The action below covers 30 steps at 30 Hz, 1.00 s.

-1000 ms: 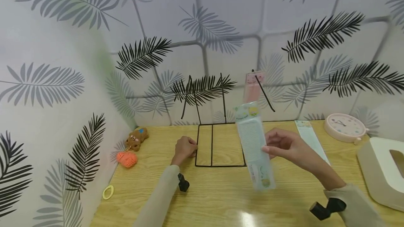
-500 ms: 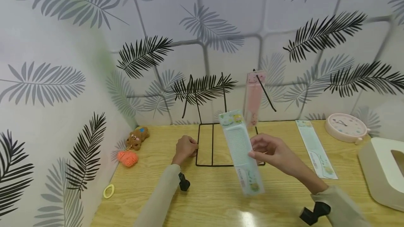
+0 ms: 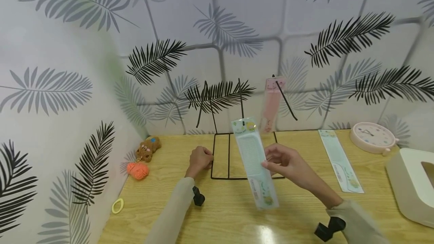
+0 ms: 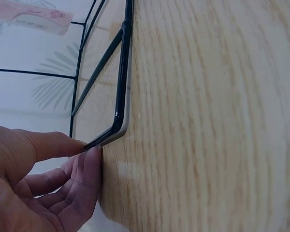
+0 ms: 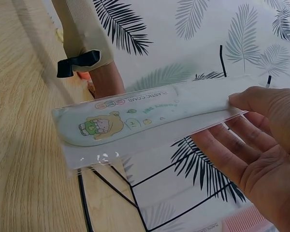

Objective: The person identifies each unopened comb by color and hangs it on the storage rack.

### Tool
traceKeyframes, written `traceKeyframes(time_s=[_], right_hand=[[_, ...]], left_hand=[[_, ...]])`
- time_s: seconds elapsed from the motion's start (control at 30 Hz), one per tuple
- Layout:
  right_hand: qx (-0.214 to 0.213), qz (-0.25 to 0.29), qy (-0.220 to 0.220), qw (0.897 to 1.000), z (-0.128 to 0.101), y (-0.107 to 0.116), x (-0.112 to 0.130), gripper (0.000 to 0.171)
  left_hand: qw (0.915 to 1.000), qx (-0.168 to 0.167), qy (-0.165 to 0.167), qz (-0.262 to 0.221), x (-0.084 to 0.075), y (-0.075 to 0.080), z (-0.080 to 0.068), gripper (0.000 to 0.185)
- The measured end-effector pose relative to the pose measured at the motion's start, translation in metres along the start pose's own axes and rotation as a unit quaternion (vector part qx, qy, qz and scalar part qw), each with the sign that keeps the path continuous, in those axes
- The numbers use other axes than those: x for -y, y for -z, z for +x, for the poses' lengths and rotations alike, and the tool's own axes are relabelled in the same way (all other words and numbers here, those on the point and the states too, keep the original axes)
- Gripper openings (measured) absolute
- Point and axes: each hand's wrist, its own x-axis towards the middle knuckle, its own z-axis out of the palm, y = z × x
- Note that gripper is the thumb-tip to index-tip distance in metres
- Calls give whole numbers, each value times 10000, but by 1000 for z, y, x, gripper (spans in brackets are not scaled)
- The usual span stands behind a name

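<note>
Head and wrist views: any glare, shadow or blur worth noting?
Head view: a white glare patch on the table at the bottom edge. Left wrist view: a soft shadow on the table beside the left hand, and the pink packet slightly blurry. Right wrist view: small highlights near one corner of the packaged comb, its lettering readable.

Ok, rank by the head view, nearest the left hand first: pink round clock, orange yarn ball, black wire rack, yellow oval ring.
1. Black wire rack: gripped by the left hand.
2. Orange yarn ball: at left.
3. Yellow oval ring: lower left.
4. Pink round clock: far right.
</note>
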Motion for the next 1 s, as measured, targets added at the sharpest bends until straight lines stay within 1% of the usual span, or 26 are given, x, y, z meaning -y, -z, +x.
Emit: traceKeyframes(time_s=[0.33, 0.47, 0.53, 0.6, 0.7, 0.8, 0.9, 1.0], right_hand=[[-399, -218, -60, 9989, 11, -5, -9, 23], [-578, -254, -252, 9977, 18, -6, -12, 24], [-671, -208, -331, 9970, 23, -6, -13, 25], [-745, -193, -362, 9964, 29, -6, -16, 25], [-866, -233, -371, 9953, 40, -7, -21, 25], [-1049, -313, -510, 9927, 50, -7, -25, 26], [-1317, -378, -697, 9881, 60, -4, -28, 27], [-1556, -381, -749, 9842, 69, 1, -31, 28]], left_hand=[[10000, 35, -21, -54, 1, 1, -1, 14], [9999, 48, 13, -131, 2, 1, 0, 14], [9999, 64, -21, -144, 3, 1, 0, 14], [9999, 55, -58, -63, 5, 0, 1, 13], [10000, -26, -18, 45, 7, 0, 1, 12], [9999, -73, 9, 75, 8, 1, 0, 11], [10000, -32, -39, 18, 6, 0, 0, 11], [10000, 9, -71, 18, 3, -2, 1, 11]])
